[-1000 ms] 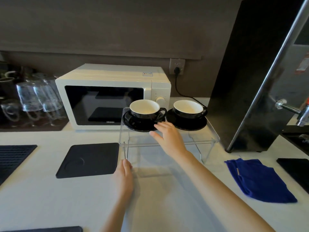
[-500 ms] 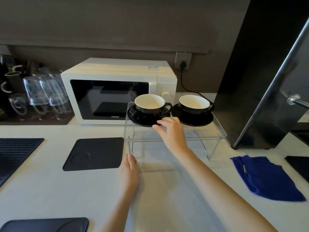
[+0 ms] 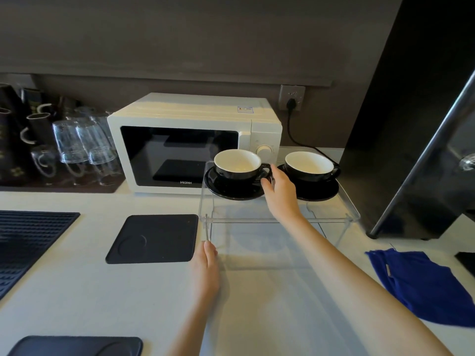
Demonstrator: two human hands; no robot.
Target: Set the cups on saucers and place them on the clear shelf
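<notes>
Two black cups with white insides stand on black saucers on top of the clear shelf (image 3: 257, 218). The left cup (image 3: 237, 164) sits on the left saucer (image 3: 231, 188), the right cup (image 3: 309, 167) on the right saucer (image 3: 321, 191). My right hand (image 3: 281, 192) reaches between them, fingers at the left cup's handle and the saucer's right rim. My left hand (image 3: 207, 268) lies flat on the counter, its fingertips at the foot of the shelf's front left leg, holding nothing.
A white microwave (image 3: 190, 140) stands right behind the shelf. Upturned glasses (image 3: 82, 147) and dark mugs sit at the back left. Black mats (image 3: 154, 238) lie on the counter to the left. A blue cloth (image 3: 421, 283) lies at the right, beside a tall black appliance (image 3: 411, 124).
My right hand has moved forward from the shelf's front edge up to the left cup's handle. The left hand has stayed by the shelf leg. The view has tilted slightly.
</notes>
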